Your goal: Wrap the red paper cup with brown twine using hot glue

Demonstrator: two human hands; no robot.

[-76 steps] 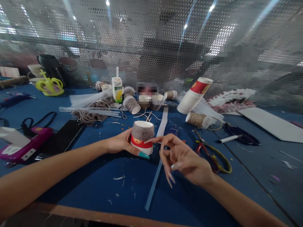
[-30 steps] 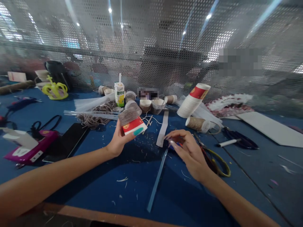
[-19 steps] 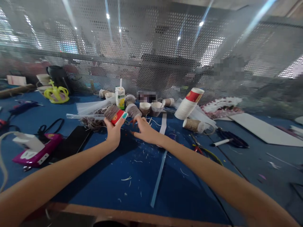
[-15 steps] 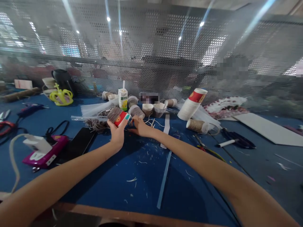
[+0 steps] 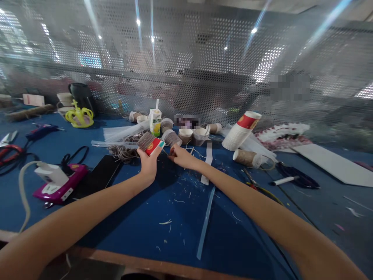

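My left hand (image 5: pixel 148 165) grips a red paper cup (image 5: pixel 154 147) lying tilted on its side, its far part wrapped in rows of grey-brown twine (image 5: pixel 145 140). A finger with a teal nail rests at the cup's rim. Just right of it, my right hand (image 5: pixel 182 157) has its fingers bunched in a pinch. A thin strand seems to run from the cup to those fingertips. Left of the cup lies a loose tangle of the same twine (image 5: pixel 124 153). Behind my right hand lies a wrapped cup in clear plastic (image 5: pixel 171 138).
A drink carton (image 5: pixel 155 122) with a straw and small twine-wrapped cups (image 5: pixel 185 135) stand behind. To the right leans a paper cup stack (image 5: pixel 240 132). A purple power strip (image 5: pixel 61 184), black phone-like slab (image 5: pixel 99 175) and yellow crown (image 5: pixel 79 116) are left. Clear strip (image 5: pixel 206 223) lies in front.
My right hand's fingers have drawn together from a more spread pose, beside the cup. My left hand keeps its grip on the cup. The whole view has shifted slightly.
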